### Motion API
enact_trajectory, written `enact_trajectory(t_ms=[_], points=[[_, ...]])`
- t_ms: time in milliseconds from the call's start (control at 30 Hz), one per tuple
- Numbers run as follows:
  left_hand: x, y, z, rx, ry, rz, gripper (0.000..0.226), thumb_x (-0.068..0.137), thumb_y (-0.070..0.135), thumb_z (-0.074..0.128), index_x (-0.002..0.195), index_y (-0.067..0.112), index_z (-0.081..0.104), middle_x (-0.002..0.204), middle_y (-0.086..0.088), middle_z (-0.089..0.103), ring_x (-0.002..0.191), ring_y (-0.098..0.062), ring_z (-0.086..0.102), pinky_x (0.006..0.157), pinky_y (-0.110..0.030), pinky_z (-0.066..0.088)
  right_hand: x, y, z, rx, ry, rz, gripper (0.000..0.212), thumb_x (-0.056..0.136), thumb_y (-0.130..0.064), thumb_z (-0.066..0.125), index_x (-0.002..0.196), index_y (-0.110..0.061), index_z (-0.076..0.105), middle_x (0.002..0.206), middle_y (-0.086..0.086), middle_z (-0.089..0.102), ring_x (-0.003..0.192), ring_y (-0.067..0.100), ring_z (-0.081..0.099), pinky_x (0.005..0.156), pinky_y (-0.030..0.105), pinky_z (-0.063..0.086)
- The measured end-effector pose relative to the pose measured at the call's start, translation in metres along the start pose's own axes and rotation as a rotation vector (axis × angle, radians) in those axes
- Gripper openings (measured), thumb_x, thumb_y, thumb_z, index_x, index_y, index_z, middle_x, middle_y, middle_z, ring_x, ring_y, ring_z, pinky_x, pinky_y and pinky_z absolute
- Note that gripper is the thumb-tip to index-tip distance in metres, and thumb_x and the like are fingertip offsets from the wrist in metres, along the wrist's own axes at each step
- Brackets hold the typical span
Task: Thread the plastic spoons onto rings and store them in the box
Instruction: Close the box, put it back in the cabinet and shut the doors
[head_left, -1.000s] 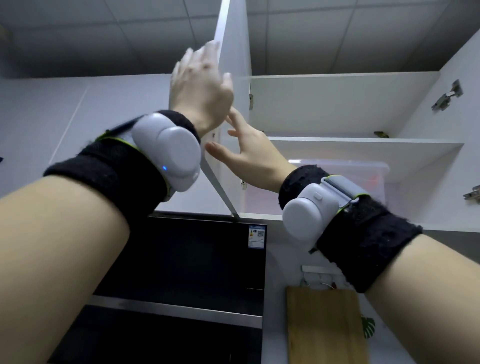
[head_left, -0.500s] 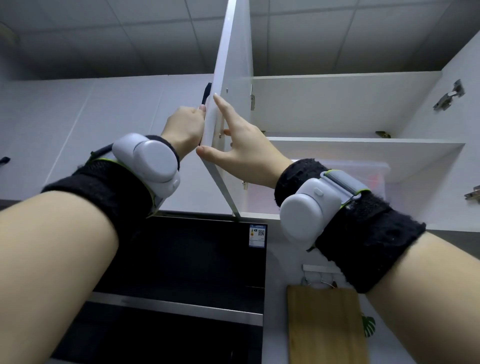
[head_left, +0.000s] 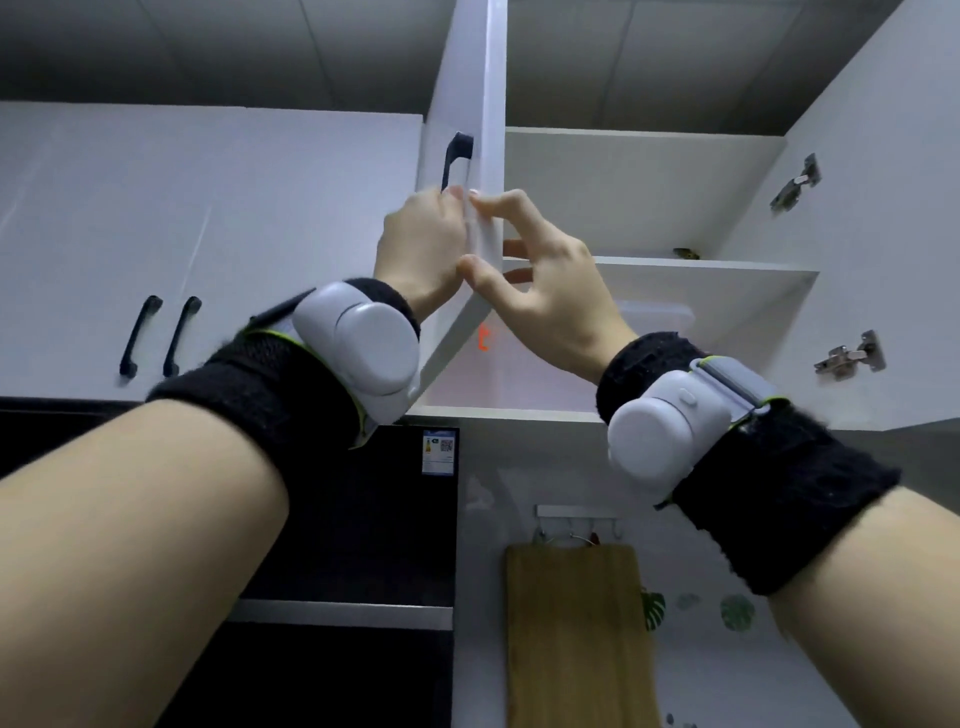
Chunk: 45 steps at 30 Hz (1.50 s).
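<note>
A single head-worn camera tilts steeply upward from below an open wall cabinet (head_left: 644, 197). Both raised forearms fill the near foreground, close to the lens.

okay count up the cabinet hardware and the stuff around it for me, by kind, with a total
Black door handles: 3, two on closed doors, one on the open door.
Metal hinges: 2.
Clear plastic boxes on the lower shelf: 1.
Wooden cutting boards: 1.
Total: 7.
</note>
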<state>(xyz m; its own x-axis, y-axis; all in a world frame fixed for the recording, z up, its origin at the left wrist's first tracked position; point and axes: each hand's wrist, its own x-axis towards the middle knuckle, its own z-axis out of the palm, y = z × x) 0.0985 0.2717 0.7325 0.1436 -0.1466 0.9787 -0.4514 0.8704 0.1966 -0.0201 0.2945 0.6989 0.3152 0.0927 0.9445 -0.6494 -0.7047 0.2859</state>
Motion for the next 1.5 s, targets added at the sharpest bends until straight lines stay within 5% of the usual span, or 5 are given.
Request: enact_trajectory(t_ms=[100,333,700,967,1500], points=[[-0.007,0.0,0.027,-0.06,-0.049,0.016,0.028,0.098,0.028,0.031,0.107,0.008,0.05,0.103,-0.015,0.064,0.099,-0.036,0.058,0.091,-0.045,0.046,-0.01,0.022,-0.01,-0.067,0.068,0.048,0.037,0.088,-0.022,0.056,0.123,-0.014,0.049,0.116,-0.008,0.06,0.094,0.017,0.06,0.078,0.022,0.048],[-0.015,-0.001,0.088,-0.09,-0.132,0.119,0.028,0.094,0.033,0.043,0.11,0.011,0.048,0.118,-0.009,0.052,0.097,-0.02,0.047,0.084,-0.027,0.036,-0.037,0.074,-0.025,-0.169,0.215,0.161,0.046,0.079,-0.023,0.045,0.123,-0.012,0.05,0.08,-0.025,0.049,0.051,-0.01,0.042,0.054,0.011,0.03],[-0.017,-0.005,0.191,-0.089,-0.213,0.104,0.024,0.088,0.032,0.052,0.102,0.012,0.055,0.126,-0.003,0.038,0.112,-0.018,0.051,0.111,-0.046,0.029,-0.083,0.186,-0.042,-0.363,0.211,0.176,0.047,0.09,-0.028,0.042,0.137,-0.02,0.042,0.121,0.004,0.064,0.092,0.027,0.064,0.076,0.028,0.042],[-0.02,-0.026,0.26,-0.047,-0.177,0.1,0.024,0.089,0.028,0.051,0.104,0.01,0.053,0.13,-0.005,0.031,0.128,-0.012,0.036,0.115,-0.053,-0.002,-0.101,0.257,-0.044,-0.585,0.093,0.087,0.05,0.095,-0.023,0.036,0.144,-0.012,0.036,0.157,0.005,0.023,0.129,0.027,0.041,0.102,0.034,0.031],[-0.014,-0.073,0.339,0.098,-0.117,0.124,0.026,0.09,0.035,0.05,0.103,0.012,0.054,0.134,-0.009,0.026,0.138,-0.013,0.024,0.113,-0.055,-0.01,-0.124,0.339,-0.016,-0.596,0.018,0.134,0.048,0.1,-0.023,0.034,0.148,-0.019,0.029,0.157,-0.006,0.021,0.139,0.013,0.03,0.103,0.033,0.025]])
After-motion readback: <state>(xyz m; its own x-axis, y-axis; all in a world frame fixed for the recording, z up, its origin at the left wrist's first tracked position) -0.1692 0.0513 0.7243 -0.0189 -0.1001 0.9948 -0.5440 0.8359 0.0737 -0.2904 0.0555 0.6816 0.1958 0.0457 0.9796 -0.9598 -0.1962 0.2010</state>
